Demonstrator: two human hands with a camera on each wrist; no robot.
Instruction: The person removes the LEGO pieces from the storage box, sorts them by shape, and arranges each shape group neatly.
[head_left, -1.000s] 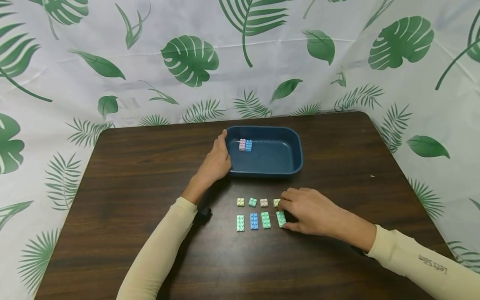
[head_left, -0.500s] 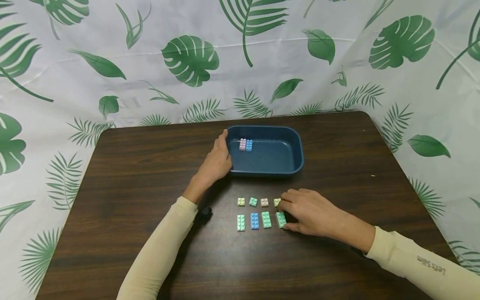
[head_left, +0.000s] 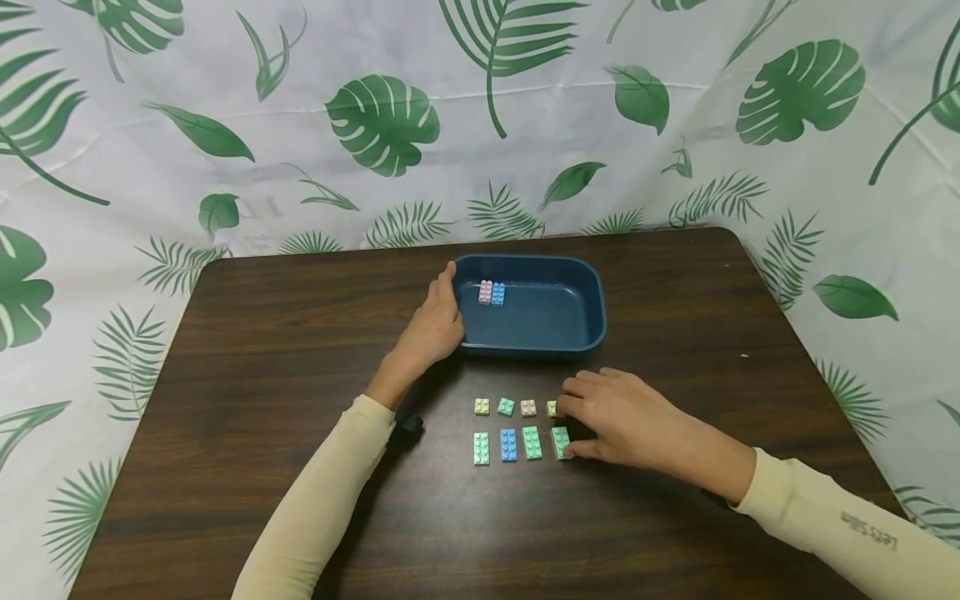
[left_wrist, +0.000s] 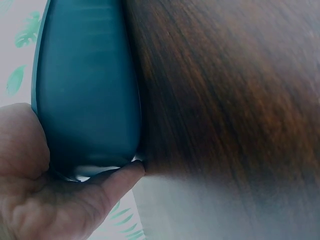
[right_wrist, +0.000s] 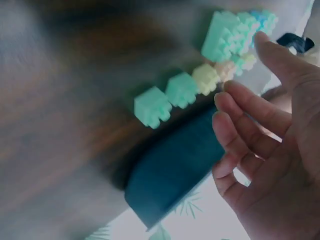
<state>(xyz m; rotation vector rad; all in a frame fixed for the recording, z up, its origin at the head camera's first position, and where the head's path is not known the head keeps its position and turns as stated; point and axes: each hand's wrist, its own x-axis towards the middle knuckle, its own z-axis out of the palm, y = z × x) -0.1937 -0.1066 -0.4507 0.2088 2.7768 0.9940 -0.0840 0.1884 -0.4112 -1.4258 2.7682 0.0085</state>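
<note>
My left hand holds the left end of a dark blue tray, thumb at the near corner and fingers along the side. A pink toy building brick and a blue one lie together inside. My right hand hovers loosely curved over the right ends of two brick rows, holding nothing. Its thumb tip is right beside a long green brick; its fingertips overlap a small yellow brick. Small green cubes, hidden under this hand in the head view, show in the right wrist view.
Left of the right hand, the front row has long bricks: green, blue and green. Behind them are small yellow, green and pale pink bricks. A leaf-print cloth hangs behind the dark wooden table.
The right hand has shifted slightly away from the front row, its thumb a little higher on the long green brick's side. The left hand and tray have stayed put.
</note>
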